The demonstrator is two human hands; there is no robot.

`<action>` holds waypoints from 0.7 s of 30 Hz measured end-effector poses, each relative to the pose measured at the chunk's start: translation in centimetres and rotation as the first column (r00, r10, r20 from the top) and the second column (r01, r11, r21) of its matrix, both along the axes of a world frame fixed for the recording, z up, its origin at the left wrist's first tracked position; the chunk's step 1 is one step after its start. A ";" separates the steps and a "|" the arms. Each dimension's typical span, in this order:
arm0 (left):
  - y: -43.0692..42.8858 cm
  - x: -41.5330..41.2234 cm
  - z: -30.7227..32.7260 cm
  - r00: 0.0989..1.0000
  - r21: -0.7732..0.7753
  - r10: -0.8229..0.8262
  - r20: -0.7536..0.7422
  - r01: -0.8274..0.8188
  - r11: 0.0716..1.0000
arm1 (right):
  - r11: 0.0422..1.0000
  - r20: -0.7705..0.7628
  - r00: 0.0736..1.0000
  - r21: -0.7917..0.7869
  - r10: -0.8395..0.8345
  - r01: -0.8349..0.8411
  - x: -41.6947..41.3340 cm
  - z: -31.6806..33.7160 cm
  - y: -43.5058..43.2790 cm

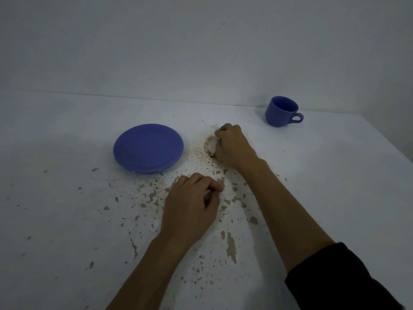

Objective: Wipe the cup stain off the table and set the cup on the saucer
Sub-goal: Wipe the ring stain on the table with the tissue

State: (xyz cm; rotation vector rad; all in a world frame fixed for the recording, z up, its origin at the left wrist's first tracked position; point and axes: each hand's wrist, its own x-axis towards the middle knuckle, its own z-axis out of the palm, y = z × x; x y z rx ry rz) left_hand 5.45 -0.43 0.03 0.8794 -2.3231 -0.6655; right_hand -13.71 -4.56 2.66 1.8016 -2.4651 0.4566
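Note:
A blue cup point(282, 111) stands upright at the back right of the white table point(67, 142), handle to the right. To its left lies the empty blue saucer point(148, 148). Between them a brown ring-shaped stain point(208, 143) marks the table, with brown specks spreading toward me. My right hand point(232, 147) is fisted right beside the stain and seems to press a small white tissue point(212, 148) on it; most of the tissue is hidden. Nearer to me, my left hand point(192, 202) rests on the table with its fingers curled shut.
The tabletop's paint is chipped in many grey-brown flakes point(231, 245) in front of me. A pale wall point(201, 52) runs along the table's far edge. The table's right edge point(384, 142) slants away behind the cup.

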 end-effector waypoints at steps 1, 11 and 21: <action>0.0 0.0 0.0 1.000 -0.001 0.000 -0.003 0.000 1.000 | 0.999 0.015 0.999 -0.013 0.039 -0.039 -0.1 0.0 0.7; 0.1 0.0 0.1 1.000 0.002 0.006 -0.004 -0.006 1.000 | 0.975 0.134 0.975 -0.105 -0.180 0.195 -2.7 0.7 0.0; 0.1 0.0 0.0 1.000 -0.008 0.015 0.007 -0.015 1.000 | 0.994 0.041 0.994 -0.027 -0.105 0.106 -1.5 0.7 -0.7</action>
